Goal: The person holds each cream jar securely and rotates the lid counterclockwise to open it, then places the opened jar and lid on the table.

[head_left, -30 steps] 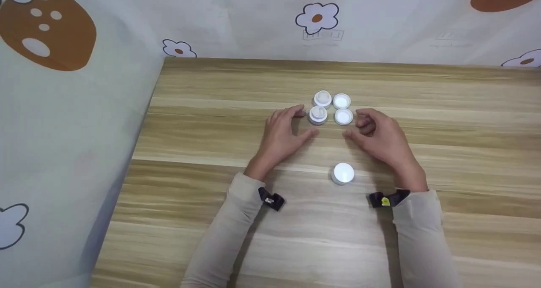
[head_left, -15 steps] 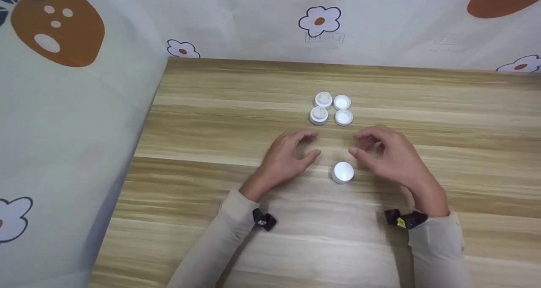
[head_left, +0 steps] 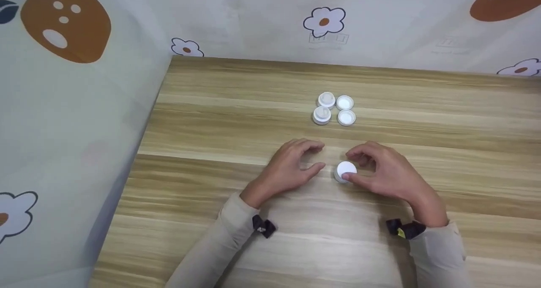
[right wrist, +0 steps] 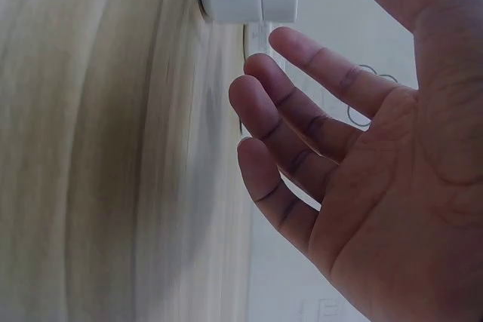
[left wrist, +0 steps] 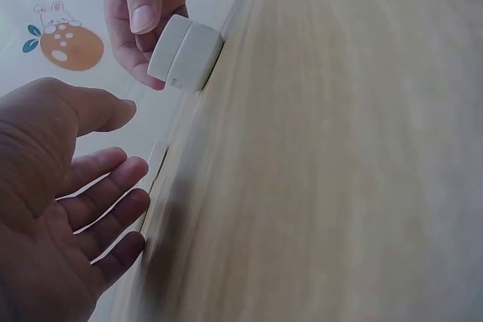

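white and round, the small jar [head_left: 345,171] sits alone on the wooden table [head_left: 211,123], nearer the person than the cluster of four jars [head_left: 334,109], with a band of bare wood between the two. a second ago both hands flanked that cluster; since then they have drawn back toward the person, and the right hand [head_left: 386,174] now has the lone jar, thumb at its near side and fingertips at its far side, fingers curled round it. the left wrist view shows the thumb pressed on the lid's rim. the left hand [head_left: 291,167] hovers just left of the jar, not touching it, fingers loosely bent and spread, holding nothing. the cluster itself has not shifted.

left of the jar the tabletop runs open to its edge by the patterned cloth [head_left: 63,110]; behind the cluster it ends at the cloth backdrop. right of the jar the wood carries on out of view.
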{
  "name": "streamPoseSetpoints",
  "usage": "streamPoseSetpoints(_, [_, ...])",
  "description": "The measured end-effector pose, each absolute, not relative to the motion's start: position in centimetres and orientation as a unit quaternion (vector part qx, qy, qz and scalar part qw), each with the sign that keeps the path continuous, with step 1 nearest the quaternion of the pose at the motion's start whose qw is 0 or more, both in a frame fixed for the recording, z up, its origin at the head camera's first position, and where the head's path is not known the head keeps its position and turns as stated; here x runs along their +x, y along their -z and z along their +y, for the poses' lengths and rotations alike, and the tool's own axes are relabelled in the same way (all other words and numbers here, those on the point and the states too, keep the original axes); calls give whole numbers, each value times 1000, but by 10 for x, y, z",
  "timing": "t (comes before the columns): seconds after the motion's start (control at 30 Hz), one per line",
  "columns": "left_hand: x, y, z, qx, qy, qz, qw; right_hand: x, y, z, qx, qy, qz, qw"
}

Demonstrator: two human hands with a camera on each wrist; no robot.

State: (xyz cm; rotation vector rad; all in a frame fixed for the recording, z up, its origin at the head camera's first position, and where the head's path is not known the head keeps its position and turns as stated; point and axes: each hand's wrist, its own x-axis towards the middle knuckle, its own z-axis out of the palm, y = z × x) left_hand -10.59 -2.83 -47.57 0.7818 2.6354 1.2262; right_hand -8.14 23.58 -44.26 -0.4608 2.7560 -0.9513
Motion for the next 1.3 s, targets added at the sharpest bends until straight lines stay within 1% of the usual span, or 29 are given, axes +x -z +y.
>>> streamPoseSetpoints(0.4, [-107,474,-29,259,-406,873,78,-78,442,232,-176,303,932,98])
streamPoseSetpoints(0.77, [-105,474,-30,268,-396,875,82,-80,444,227,-168,296,936,93])
streamPoseSetpoints(0.93, [-103,474,-29,271,-388,877,86,-81,447,227,-160,313,933,79])
streamPoseSetpoints(1.1, [-103,472,-26,279,-387,874,92,-84,447,227,-141,348,923,80])
streamPoseSetpoints(1.3, [-109,468,-26,282,-374,880,77,-91,445,218,-137,391,907,77])
